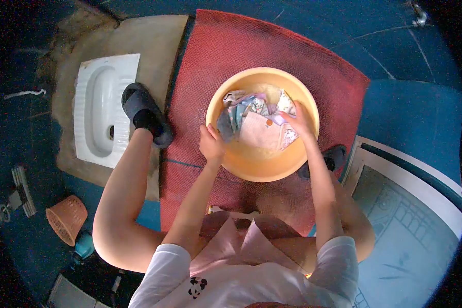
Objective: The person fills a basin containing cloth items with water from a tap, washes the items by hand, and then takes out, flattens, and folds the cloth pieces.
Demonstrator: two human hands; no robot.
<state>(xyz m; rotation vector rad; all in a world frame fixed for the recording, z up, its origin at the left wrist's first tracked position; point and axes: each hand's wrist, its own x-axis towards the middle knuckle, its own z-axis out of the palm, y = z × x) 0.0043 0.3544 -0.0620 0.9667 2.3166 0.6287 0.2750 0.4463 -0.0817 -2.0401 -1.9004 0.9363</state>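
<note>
A round yellow basin (pixel 264 172) sits on the red mat in front of me, between my feet. Wet cloths lie in it: a pale pink cloth (pixel 259 131) with a small orange spot, a white floral cloth (pixel 286 101), and a grey-blue piece (pixel 225 126) by the left wall. My left hand (pixel 211 143) is closed on the basin's left rim. Inside the right part of the basin, my right hand (pixel 300 123) rests on the floral cloth, thumb and fingers spread apart. Some of its fingertips are hard to make out against the fabric.
A white squat toilet (pixel 108 110) is set in the floor at left, beside my slippered foot (pixel 148 115). A pink plastic basket (pixel 66 219) stands at lower left. On the right is a white-framed door panel (pixel 410 231). The red mat (pixel 190 92) lies under the basin.
</note>
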